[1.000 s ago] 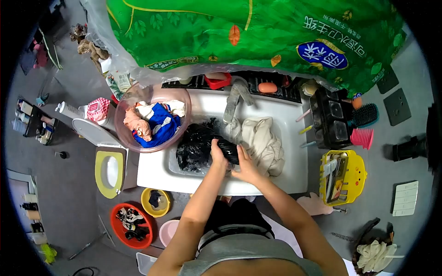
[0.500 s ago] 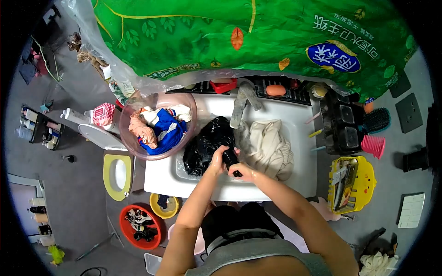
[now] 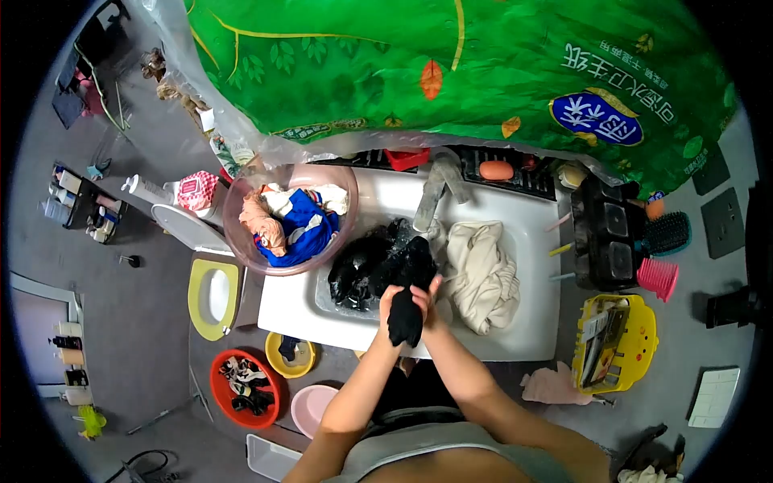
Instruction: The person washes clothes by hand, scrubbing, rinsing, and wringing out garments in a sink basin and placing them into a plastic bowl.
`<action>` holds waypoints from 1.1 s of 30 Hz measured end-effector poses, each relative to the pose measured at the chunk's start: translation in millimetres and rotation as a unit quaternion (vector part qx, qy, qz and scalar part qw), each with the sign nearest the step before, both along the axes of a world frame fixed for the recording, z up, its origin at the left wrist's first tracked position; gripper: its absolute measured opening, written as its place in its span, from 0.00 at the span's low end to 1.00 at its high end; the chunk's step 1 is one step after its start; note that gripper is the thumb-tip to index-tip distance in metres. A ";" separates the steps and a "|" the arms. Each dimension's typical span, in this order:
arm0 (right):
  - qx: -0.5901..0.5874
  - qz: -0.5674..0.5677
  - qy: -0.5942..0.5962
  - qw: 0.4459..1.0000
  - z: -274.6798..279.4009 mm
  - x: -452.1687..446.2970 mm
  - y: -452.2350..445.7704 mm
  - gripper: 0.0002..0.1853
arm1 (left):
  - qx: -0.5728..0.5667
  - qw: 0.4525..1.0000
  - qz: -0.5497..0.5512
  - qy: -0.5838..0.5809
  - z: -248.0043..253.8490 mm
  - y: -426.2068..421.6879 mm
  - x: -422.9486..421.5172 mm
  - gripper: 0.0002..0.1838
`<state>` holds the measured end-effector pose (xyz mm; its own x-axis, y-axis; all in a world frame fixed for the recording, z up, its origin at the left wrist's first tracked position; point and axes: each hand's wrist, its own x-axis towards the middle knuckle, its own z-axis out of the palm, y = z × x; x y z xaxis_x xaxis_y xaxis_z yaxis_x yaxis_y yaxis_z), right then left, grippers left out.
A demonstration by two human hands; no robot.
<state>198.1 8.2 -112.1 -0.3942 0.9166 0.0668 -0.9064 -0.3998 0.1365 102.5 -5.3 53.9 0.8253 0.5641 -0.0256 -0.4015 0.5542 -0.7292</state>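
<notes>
A wet black cloth (image 3: 405, 318) is squeezed between my two hands at the front of the white sink (image 3: 282, 304). My left hand (image 3: 388, 304) wraps its left side, and my right hand (image 3: 429, 304) wraps its right side. One end of the cloth hangs toward me over the wrists; the rest spreads back into the basin. More black fabric (image 3: 354, 270) lies wet at the basin's left. Cream fabric (image 3: 483, 278) is heaped to the right of my hands. The metal faucet (image 3: 435, 189) stands behind them.
A pink translucent basin (image 3: 233, 233) of clothes rests on the sink's left corner. Left are a toilet (image 3: 196, 298) and a red tub (image 3: 278, 402). A black holder (image 3: 592, 241) and yellow basket (image 3: 649, 346) are at the right. A green package (image 3: 338, 72) overhangs the back.
Both hands have shifted their grip on the black cloth, whose end now hangs toward me. The cloth looks more bunched and upright than before. The whole view has shifted slightly.
</notes>
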 end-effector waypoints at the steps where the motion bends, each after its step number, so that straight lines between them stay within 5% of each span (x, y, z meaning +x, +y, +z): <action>1: 0.016 -0.004 -0.043 0.999 30.5 2.2 5.4 0.29 | -0.025 0.999 -0.016 -0.019 7.4 -7.6 -6.0 0.40; 3: -0.030 0.027 -0.151 0.988 83.1 8.9 22.7 0.33 | -0.077 0.994 -0.046 -0.056 19.5 -22.2 -19.3 0.40; 4: -0.170 0.054 -0.214 0.960 102.8 7.0 25.3 0.36 | -0.080 0.996 -0.029 0.016 10.5 -24.7 -26.2 0.38; 5: -0.146 0.068 -0.186 0.969 100.5 8.7 29.4 0.33 | -0.050 0.995 -0.033 0.083 8.2 -24.0 -33.3 0.36; 8: -0.062 0.044 -0.414 0.907 123.0 7.3 32.7 0.27 | 0.075 0.944 -0.069 0.314 -11.1 -13.8 -50.1 0.24; 11: 0.054 0.082 -0.654 0.750 146.5 2.0 38.6 0.22 | 0.286 0.679 -0.152 0.659 24.8 -8.2 -42.4 0.19; 12: 0.044 0.077 -0.667 0.740 160.4 -3.0 37.9 0.20 | 0.339 0.615 -0.145 0.697 22.2 -6.8 -41.7 0.20; 15: 0.156 -0.014 -0.873 0.462 142.8 -12.5 42.2 0.18 | 0.421 0.473 -0.067 0.771 -1.1 -4.3 -39.5 0.23; 16: 0.137 -0.058 -0.910 0.388 150.2 -22.2 37.2 0.18 | 0.461 0.414 -0.083 0.780 -12.1 -1.3 -41.7 0.27; 17: 0.140 -0.015 -0.941 0.306 153.3 -28.0 37.3 0.16 | 0.488 0.280 -0.142 0.814 -22.7 0.3 -42.8 0.27; 19: 0.140 0.034 -0.963 0.227 165.9 -35.9 34.6 0.13 | 0.516 0.203 -0.238 0.798 -19.2 4.8 -45.5 0.26; 21: 0.137 -0.005 -0.963 0.232 156.8 -39.8 32.5 0.12 | 0.522 0.145 -0.197 0.817 -48.8 4.1 -46.4 0.26; 23: 0.130 -0.038 -0.959 0.248 145.5 -46.4 31.7 0.12 | 0.497 0.134 -0.175 0.839 -23.4 -2.3 -51.8 0.27; 25: 0.121 -0.071 -0.936 0.324 155.3 -55.9 32.8 0.15 | 0.487 0.149 -0.164 0.845 -13.5 -5.2 -67.8 0.26; 27: 0.049 0.011 -0.749 0.661 149.7 -55.9 49.2 0.20 | 0.449 0.278 -0.045 0.848 -19.3 -8.8 -90.9 0.28; 29: -0.061 0.150 -0.424 0.891 122.4 -54.5 82.9 0.34 | 0.412 0.389 0.051 0.822 18.5 -9.7 -116.5 0.29; 31: -0.101 0.115 -0.570 0.808 159.8 -67.0 96.9 0.42 | 0.390 0.429 0.131 0.804 39.1 -2.9 -143.4 0.25; 33: -0.089 0.079 -0.633 0.765 149.6 -89.0 116.5 0.35 | 0.333 0.495 0.076 0.799 71.5 6.1 -171.1 0.20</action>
